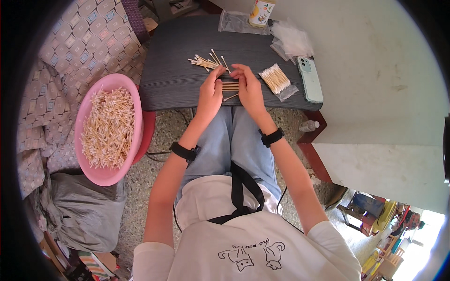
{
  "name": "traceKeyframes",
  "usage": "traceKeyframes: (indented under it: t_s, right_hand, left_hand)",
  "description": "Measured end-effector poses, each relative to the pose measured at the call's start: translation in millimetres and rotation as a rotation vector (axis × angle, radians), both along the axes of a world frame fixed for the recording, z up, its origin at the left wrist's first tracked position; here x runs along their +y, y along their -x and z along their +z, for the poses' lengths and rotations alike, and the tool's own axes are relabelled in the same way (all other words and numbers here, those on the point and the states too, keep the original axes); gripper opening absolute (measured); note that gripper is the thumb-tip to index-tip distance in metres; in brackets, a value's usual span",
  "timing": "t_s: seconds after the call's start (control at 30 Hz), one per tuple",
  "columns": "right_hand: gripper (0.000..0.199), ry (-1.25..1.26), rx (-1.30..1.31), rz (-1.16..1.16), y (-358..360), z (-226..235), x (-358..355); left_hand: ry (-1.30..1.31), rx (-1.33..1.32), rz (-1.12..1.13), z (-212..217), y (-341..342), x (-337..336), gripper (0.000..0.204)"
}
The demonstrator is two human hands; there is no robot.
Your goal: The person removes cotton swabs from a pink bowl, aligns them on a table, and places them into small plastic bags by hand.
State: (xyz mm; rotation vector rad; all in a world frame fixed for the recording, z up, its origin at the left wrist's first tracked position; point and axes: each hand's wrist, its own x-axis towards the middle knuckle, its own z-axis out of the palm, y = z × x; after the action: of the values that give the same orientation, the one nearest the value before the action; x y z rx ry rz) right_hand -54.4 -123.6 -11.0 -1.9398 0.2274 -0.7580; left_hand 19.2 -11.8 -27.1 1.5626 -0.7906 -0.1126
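The left hand [210, 92] and right hand [249, 89] are pinching a small row of cotton swabs [229, 86] between narrowed fingers at table centre, seemingly evening them; loose swabs [206, 61] are lying at twelve o'clock.

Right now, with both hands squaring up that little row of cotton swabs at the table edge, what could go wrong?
1. The small row of wooden cotton swabs sits pinched between the left hand and right hand near the dark table's front edge; a loose grip could drop some onto the lap.
2. The loose swab pile lies just behind the fingers and could scatter.
3. The pale green phone lies near the table's right edge.
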Motion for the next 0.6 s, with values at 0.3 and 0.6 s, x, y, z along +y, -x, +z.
traceKeyframes:
  t_s: [0.3, 0.6]
  right_hand:
    - [0.042, -0.114, -0.02, 0.0, 7, -1, 5]
    - [0.044, -0.189, -0.005, -0.014, 17, -3, -10]
  left_hand:
    - [-0.299, -0.345, -0.084, 11, 4, 15, 0.064]
    - [-0.345, -0.438, -0.167, 6, -18, 34, 0.054]
